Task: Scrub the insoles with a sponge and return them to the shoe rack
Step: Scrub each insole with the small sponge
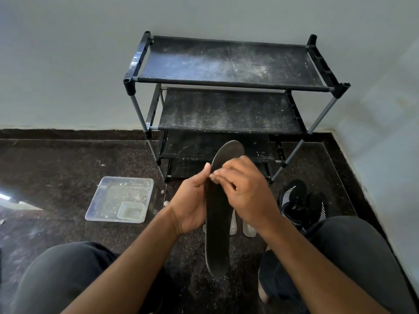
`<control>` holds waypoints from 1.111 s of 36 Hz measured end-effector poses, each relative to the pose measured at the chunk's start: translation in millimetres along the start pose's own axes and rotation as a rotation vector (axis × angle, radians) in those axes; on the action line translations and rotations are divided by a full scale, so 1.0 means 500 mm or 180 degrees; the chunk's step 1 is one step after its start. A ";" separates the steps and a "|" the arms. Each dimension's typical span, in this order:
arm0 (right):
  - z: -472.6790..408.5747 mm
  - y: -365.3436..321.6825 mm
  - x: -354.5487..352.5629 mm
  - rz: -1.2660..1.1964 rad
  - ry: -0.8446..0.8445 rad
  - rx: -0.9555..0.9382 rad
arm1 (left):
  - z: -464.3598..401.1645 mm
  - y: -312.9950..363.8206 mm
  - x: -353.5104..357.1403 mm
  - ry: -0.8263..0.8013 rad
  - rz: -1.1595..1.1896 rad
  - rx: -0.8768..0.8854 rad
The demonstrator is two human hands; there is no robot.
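A long dark insole [217, 227] stands nearly upright in front of me, toe end up. My left hand [191, 205] grips its left edge around the middle, thumb up along the edge. My right hand [246, 191] has its fingers curled over the insole's upper part, pinching at the surface; whether it holds a sponge is hidden. Behind stands the black shoe rack [229, 85], its fabric shelves dusty and bare.
A clear plastic tray [106, 200] with a small tub [131, 210] in it lies on the dark speckled floor at the left. Black sneakers [299, 203] sit at the right by the rack's leg. Pale objects [248, 230] lie behind the insole. My knees fill the lower corners.
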State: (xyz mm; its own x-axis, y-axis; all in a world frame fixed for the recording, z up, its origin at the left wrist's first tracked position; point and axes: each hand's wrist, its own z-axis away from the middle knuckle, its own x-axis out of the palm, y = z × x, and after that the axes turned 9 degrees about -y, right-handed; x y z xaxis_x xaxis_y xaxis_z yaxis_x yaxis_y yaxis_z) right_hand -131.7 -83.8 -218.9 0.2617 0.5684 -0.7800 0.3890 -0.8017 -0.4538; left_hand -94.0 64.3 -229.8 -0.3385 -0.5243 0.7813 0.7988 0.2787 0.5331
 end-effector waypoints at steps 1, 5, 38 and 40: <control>-0.003 0.007 -0.005 0.0042 0.0132 0.0150 | 0.000 -0.002 0.004 -0.0020 -0.0020 0.0004; -0.005 0.023 -0.020 0.0122 0.0446 0.0636 | -0.002 -0.002 0.012 0.0106 -0.0130 0.0059; -0.002 0.040 -0.016 0.0043 0.0380 0.0593 | -0.002 0.011 -0.003 0.0571 -0.0554 0.0200; 0.002 0.028 -0.010 -0.0070 0.0293 0.0522 | -0.004 0.010 0.002 0.0674 -0.0533 0.0316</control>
State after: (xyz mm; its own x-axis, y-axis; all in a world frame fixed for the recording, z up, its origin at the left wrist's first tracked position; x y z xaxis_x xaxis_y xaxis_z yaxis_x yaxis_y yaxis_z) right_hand -128.3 -98.1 -221.9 0.3373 0.5946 -0.7298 0.2482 -0.8040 -0.5404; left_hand -89.2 63.4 -227.1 -0.3419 -0.7231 0.6002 0.6845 0.2460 0.6863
